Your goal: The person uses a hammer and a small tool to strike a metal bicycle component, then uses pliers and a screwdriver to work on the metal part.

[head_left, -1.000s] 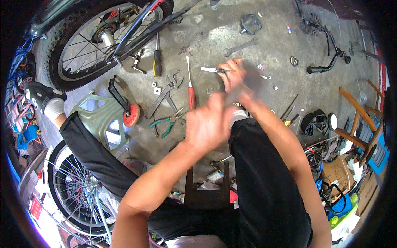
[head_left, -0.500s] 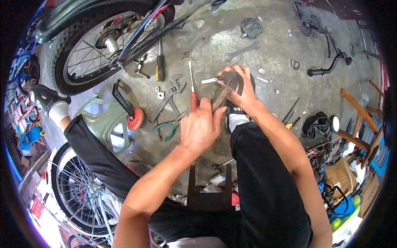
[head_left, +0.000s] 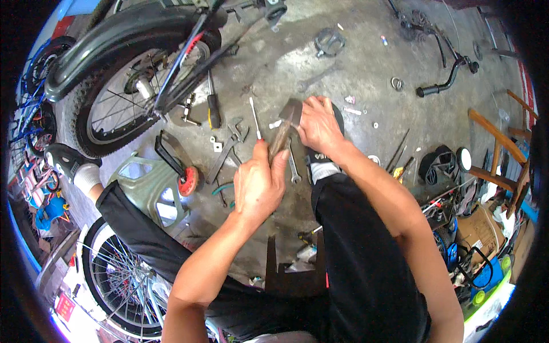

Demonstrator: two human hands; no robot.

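My left hand (head_left: 258,186) is closed round the wooden handle of a hammer (head_left: 280,140), which is tilted with its dark head up beside my right hand. Fingers curled, my right hand (head_left: 320,124) is at the hammer head, just above my shoe. A pale end of a small piece (head_left: 275,123) pokes out left of the head; the rest of it, and what the right fingers grip, is hidden. Below the hands a combination spanner (head_left: 294,164) lies on the floor. Left of them lie a red-handled screwdriver (head_left: 255,117), partly covered by my left hand, and an adjustable wrench (head_left: 226,151).
At the upper left lies a bicycle with a black-tyred wheel (head_left: 86,137). A crank arm (head_left: 170,151) leans by a green plastic stool (head_left: 137,178). A yellow-black screwdriver (head_left: 213,111), a pedal (head_left: 330,43) and handlebars (head_left: 443,88) lie farther off. A wooden chair frame (head_left: 497,137) stands right.
The view has shifted a little. My left hand and the hammer have moved left, baring more of the spanner beneath. Less of the pale piece shows beside the hammer head.
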